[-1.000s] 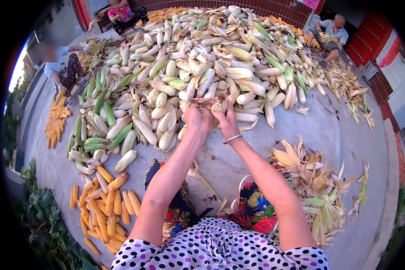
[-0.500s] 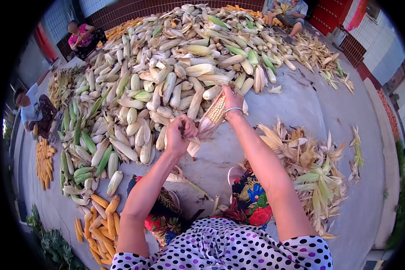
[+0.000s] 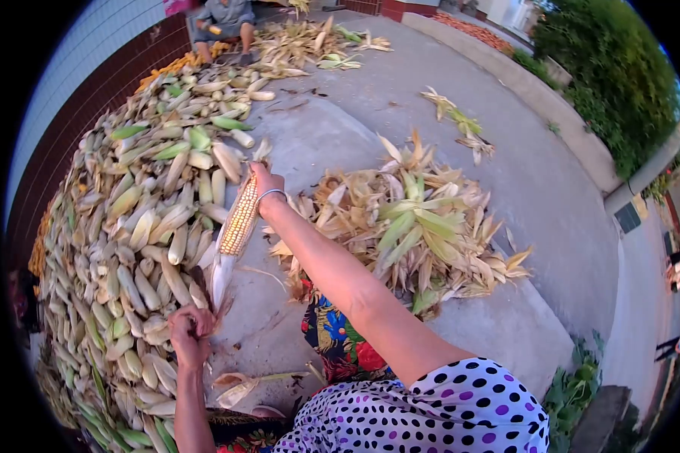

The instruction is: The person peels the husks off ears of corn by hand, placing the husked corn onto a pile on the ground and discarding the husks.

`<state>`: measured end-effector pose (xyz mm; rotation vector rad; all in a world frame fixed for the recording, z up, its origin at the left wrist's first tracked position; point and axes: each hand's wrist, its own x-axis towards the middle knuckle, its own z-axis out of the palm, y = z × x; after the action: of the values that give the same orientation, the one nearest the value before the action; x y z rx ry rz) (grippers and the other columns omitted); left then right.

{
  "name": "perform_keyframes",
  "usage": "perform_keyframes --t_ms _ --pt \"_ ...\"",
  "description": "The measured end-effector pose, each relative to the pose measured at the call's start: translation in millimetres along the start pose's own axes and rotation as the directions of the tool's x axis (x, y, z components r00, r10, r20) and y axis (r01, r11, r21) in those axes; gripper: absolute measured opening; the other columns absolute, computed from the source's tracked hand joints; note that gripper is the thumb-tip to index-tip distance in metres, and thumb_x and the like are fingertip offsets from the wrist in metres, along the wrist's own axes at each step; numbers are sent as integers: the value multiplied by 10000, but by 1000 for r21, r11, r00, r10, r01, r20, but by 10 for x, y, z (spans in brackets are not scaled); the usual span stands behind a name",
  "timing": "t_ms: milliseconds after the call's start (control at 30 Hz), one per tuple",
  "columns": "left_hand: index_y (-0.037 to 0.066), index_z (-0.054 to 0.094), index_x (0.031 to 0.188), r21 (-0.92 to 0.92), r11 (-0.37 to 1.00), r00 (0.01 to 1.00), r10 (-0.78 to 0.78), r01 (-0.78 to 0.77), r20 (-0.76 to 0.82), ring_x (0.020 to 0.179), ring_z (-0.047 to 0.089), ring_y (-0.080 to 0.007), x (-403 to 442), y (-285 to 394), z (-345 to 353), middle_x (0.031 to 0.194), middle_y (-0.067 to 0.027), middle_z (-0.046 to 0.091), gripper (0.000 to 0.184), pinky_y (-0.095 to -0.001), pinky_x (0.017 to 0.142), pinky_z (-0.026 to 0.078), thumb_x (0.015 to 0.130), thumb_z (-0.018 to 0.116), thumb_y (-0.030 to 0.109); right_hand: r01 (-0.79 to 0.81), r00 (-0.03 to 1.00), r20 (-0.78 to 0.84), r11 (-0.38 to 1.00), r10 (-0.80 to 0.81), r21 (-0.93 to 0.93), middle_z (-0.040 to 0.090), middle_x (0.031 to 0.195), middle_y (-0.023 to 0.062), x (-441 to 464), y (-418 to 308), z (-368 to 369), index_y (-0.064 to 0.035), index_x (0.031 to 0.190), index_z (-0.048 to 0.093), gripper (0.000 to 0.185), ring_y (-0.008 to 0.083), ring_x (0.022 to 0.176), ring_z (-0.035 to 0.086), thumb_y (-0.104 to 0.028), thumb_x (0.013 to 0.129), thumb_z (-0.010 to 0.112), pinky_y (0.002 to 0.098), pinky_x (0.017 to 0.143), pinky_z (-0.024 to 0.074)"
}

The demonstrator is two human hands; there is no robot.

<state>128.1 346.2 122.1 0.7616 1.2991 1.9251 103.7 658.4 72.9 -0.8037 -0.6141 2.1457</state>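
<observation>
An ear of corn (image 3: pixel 240 223) slants in front of me, its pale yellow kernels bare along the middle. My right hand (image 3: pixel 268 181) is closed around its upper end, where some dry husk sticks out past the fingers. From the lower end hangs a strip of whitish husk (image 3: pixel 221 279). My left hand (image 3: pixel 191 328) makes a fist close to the tip of that strip; what is inside the fingers is hidden. To the left lies a large heap of unhusked corn (image 3: pixel 140 226), mostly pale with some green ears.
Stripped husks (image 3: pixel 408 226) are piled on the concrete ground (image 3: pixel 340 128) to my right. A person (image 3: pixel 227 26) sits at the far end of the heap, near husked yellow cobs (image 3: pixel 175 69). A loose husk (image 3: pixel 238 389) lies by my feet. A low wall (image 3: pixel 521 98) borders the yard.
My view has swung to the right, bringing the husk pile to the middle. My left hand has drawn away from the kernels, toward me, and the right still grips the ear.
</observation>
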Motion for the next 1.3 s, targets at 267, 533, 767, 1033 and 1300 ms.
perform_keyframes --t_ms 267,533,767,1033,1300 --pt "14 456 615 388 917 971 -168 90 172 499 314 -91 929 -538 316 541 -21 390 233 -222 505 263 750 372 184 304 942 -154 953 -299 9 573 616 101 73 -1003 -812 31 798 615 405 190 466 552 -374 818 614 337 486 461" --pt "23 530 1156 643 754 777 -483 135 403 868 567 -167 1696 -1461 1093 950 -80 592 571 -287 814 430 911 377 515 581 695 -48 600 -717 -550 571 634 118 -231 -1363 -1304 42 765 572 410 162 596 502 -341 894 507 328 590 415" --pt "-33 451 1215 -41 671 591 -619 740 518 1020 562 -232 1953 -1770 1724 1114 -132 576 619 -348 905 444 927 392 512 613 717 161 502 -679 -610 596 595 135 -322 -1299 -1288 18 679 579 474 233 582 606 -355 928 426 344 578 453" --pt "23 440 1247 -241 580 621 -651 778 437 1034 562 -237 2123 -1460 1785 1166 -103 559 606 -369 872 489 887 492 506 577 683 103 447 -723 -684 564 561 175 -109 -1072 -1307 27 674 587 507 338 581 576 -387 918 423 404 588 445" --pt "38 468 1218 -291 737 772 -471 610 426 939 616 -215 2297 -1516 1825 1157 -90 572 573 -348 755 545 877 527 495 356 930 45 924 -365 140 433 459 20 -134 -870 -1147 -64 676 476 442 127 365 427 -423 933 444 284 373 388"
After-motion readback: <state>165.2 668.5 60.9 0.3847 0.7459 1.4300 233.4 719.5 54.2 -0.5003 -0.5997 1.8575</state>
